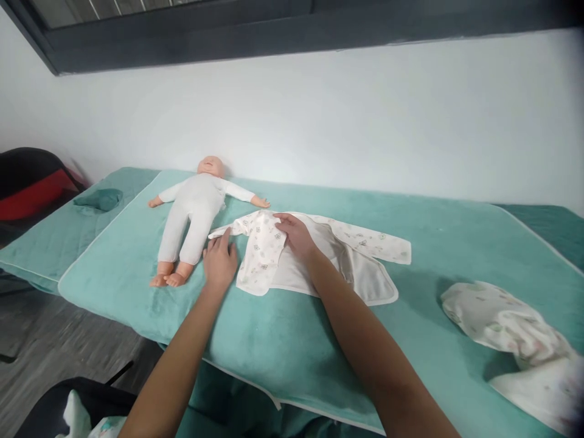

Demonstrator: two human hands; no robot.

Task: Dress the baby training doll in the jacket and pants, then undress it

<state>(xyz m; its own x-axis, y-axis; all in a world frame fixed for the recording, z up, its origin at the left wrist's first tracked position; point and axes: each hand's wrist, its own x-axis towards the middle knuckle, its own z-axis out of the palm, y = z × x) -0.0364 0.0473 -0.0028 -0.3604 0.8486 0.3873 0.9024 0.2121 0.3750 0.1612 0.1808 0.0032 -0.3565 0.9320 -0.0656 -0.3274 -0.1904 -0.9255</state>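
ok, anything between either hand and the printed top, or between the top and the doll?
Nothing between the left hand or right hand and the printed top; both touch it. Toward the doll, only the left hand itself sits in the gap, beside its legs.

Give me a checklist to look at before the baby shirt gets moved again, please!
1. Both hands at the shirt: ok. The left hand is by the narrow sleeve, the right hand on the printed cloth.
2. Shirt lying on the green cover: ok.
3. Long sleeve stretched out: ok.
4. Narrow sleeve smooth: not ok, it looks scrunched.
5. Doll lying face up: ok.
6. Snaps or ties undone: cannot tell, I can't make any out.
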